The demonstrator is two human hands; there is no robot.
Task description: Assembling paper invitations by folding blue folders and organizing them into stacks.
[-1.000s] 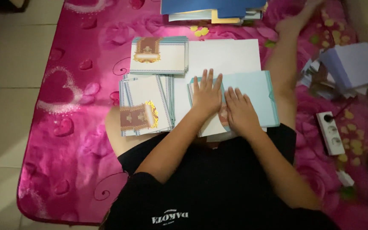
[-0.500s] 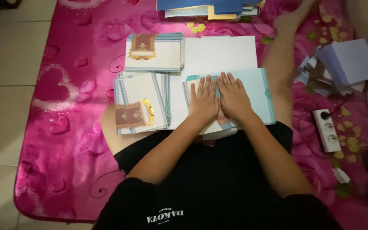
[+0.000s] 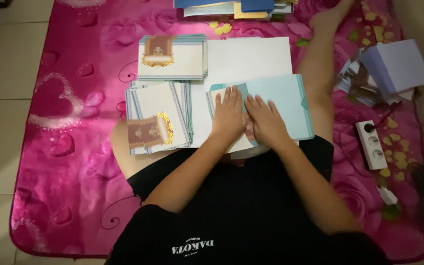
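Centre of frame: my left hand lies flat, palm down, fingers straight, together and pointing toward the top of the frame. My right hand lies flat just beside it, fingers slightly spread and angled toward the upper left; the two hands nearly touch. Both bare forearms run up from the lower centre and converge at the wrists. My bare right leg extends toward the upper right.

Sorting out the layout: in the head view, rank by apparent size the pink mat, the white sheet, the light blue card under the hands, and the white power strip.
1. pink mat, by far the largest.
2. white sheet.
3. light blue card, partly covered by the left hand and right hand.
4. white power strip, smallest.
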